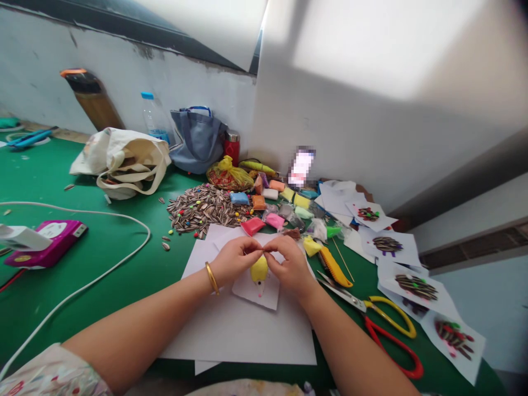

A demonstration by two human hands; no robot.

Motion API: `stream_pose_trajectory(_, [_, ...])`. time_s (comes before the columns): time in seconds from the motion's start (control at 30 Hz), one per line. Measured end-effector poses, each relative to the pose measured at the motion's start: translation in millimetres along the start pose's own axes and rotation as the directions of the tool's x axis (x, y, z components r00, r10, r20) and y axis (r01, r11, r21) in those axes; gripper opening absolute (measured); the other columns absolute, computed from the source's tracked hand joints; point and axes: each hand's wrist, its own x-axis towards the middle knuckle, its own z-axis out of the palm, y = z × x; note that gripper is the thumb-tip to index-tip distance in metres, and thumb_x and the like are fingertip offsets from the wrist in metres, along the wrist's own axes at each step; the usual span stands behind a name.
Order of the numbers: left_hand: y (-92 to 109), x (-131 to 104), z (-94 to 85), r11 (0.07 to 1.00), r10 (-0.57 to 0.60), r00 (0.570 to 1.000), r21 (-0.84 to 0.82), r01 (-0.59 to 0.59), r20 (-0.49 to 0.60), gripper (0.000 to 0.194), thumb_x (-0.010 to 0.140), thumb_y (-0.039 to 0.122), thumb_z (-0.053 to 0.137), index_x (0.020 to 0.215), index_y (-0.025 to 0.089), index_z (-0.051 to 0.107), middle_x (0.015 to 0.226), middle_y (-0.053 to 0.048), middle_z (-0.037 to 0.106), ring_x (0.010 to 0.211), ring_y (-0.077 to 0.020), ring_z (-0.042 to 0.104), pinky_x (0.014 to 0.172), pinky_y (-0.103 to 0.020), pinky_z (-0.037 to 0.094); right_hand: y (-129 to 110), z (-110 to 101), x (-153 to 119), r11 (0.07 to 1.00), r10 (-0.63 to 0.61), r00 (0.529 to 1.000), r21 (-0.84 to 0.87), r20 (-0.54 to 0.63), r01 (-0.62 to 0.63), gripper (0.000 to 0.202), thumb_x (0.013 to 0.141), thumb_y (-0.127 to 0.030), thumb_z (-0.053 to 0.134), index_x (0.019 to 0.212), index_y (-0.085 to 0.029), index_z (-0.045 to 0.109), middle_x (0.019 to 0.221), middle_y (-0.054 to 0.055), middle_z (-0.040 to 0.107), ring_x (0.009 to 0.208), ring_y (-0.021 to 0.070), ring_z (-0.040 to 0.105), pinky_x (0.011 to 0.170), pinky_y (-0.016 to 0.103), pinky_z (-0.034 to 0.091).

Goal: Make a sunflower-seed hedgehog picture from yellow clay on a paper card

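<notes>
My left hand, with a gold bangle on its wrist, meets my right hand over the white paper. Thumb and finger of each are pinched together, tip to tip; whatever sits between them is too small to make out. Just below the fingertips is a yellow clay figure with a dark eye and a pink tip, lying on a small white paper square. Under that are larger white sheets.
Sunflower seeds are heaped behind my hands, beside several coloured clay packets. To the right lie scissors, a yellow cutter and seed-covered paper cards. A white cable crosses the green table at left.
</notes>
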Motion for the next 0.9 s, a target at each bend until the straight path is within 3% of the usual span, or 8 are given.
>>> stream_pose_trajectory(0.2, [-2.6, 0.7, -0.1, 1.0, 0.016, 0.999, -0.007, -0.016, -0.039, 0.017, 0.078, 0.03, 0.061, 0.083, 0.015, 0.067, 0.081, -0.005, 0.069, 0.074, -0.0167, 0.063, 0.068, -0.028, 0.051, 4.4, 1.8, -2.3, 0.995, 0.081, 0.997, 0.055, -0.002, -0.081, 0.009, 0.083, -0.021, 0.06, 0.091, -0.022, 0.066, 0.087, 0.004, 0.067, 0.086, 0.019, 0.06, 0.082, 0.034, 0.047])
stream_pose_trajectory(0.47, [-8.4, 2.2, -0.3, 0.957, 0.158, 0.984, 0.258, -0.133, -0.078, 0.017, 0.078, 0.02, 0.061, 0.094, 0.017, 0.069, 0.084, -0.004, 0.067, 0.075, -0.0154, 0.061, 0.067, -0.027, 0.049, 16.4, 5.0, -2.7, 0.983, 0.172, 0.984, 0.06, 0.036, -0.174, 0.008, 0.084, -0.021, 0.061, 0.09, -0.02, 0.067, 0.088, 0.003, 0.067, 0.083, 0.0177, 0.06, 0.078, 0.031, 0.047])
stream_pose_trajectory(0.63, [-11.9, 4.9, -6.0, 0.909, 0.171, 0.983, 0.395, -0.131, -0.069, 0.023, 0.08, 0.015, 0.059, 0.101, 0.017, 0.068, 0.092, -0.006, 0.068, 0.083, -0.0181, 0.062, 0.078, -0.032, 0.05, 24.1, 6.8, 1.0, 0.978, 0.176, 0.983, -0.124, 0.054, -0.168, 0.009, 0.083, -0.017, 0.062, 0.089, -0.02, 0.069, 0.088, 0.004, 0.069, 0.085, 0.0191, 0.06, 0.079, 0.033, 0.046])
stream_pose_trajectory(0.77, [-14.7, 5.7, -10.0, 0.823, 0.25, 0.968, 0.522, -0.224, 0.02, 0.022, 0.078, 0.013, 0.059, 0.097, 0.018, 0.07, 0.101, -0.008, 0.069, 0.098, -0.0232, 0.061, 0.091, -0.038, 0.047, 27.1, 8.0, 3.3, 0.954, 0.121, 0.982, -0.289, 0.146, -0.074, 0.012, 0.085, -0.019, 0.062, 0.091, -0.022, 0.072, 0.091, 0.005, 0.071, 0.09, 0.0216, 0.06, 0.083, 0.036, 0.045])
stream_pose_trajectory(0.9, [-18.0, 5.9, -11.0, 0.779, 0.278, 0.956, 0.559, -0.283, 0.096, 0.025, 0.078, 0.011, 0.058, 0.099, 0.018, 0.07, 0.104, -0.009, 0.07, 0.101, -0.0248, 0.061, 0.093, -0.04, 0.046, 31.1, -11.2, 5.5, 0.937, 0.113, 0.982, -0.344, 0.153, -0.054, 0.019, 0.09, -0.021, 0.056, 0.099, -0.021, 0.072, 0.101, 0.007, 0.071, 0.097, 0.026, 0.059, 0.088, 0.04, 0.045])
